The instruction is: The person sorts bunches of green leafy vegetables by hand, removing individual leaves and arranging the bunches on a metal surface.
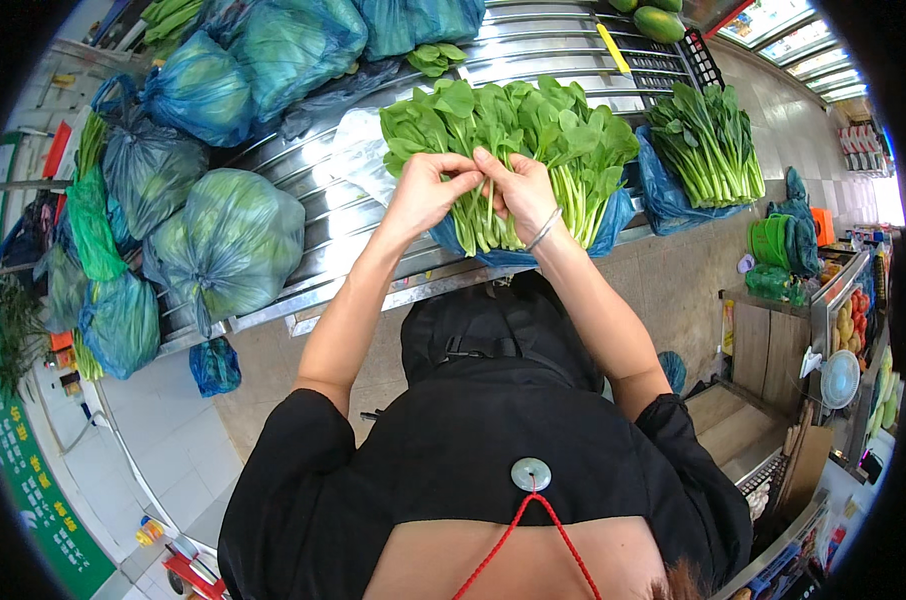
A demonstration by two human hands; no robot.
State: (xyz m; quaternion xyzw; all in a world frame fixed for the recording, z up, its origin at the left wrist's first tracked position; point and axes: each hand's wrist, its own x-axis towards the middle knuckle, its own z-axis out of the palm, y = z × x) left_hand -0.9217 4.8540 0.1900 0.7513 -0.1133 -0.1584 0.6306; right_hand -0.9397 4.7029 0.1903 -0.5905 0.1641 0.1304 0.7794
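A broad heap of leafy green vegetables (pixel 573 135) lies on blue plastic at the front edge of a slatted metal rack (pixel 325 217), its leaves pointing away from me and its pale stems towards me. Over the middle of the heap, my left hand (pixel 426 187) and my right hand (pixel 524 191) meet, thumbs and fingertips pinched close together at a leaf or stem. Which hand grips it is partly hidden by the fingers. A bracelet circles my right wrist. Just left of the heap lies a clear plastic bag (pixel 364 150). A second bunch of greens (pixel 712 150) rests to the right on blue plastic.
Knotted blue bags of vegetables (pixel 231 236) crowd the rack's left side and back. Behind the heap lies a yellow-handled knife (pixel 612 49), beside a black plastic crate (pixel 700 60) and green papayas or mangoes (pixel 657 25). A small fan (pixel 840 379) stands at the right, near wooden shelving.
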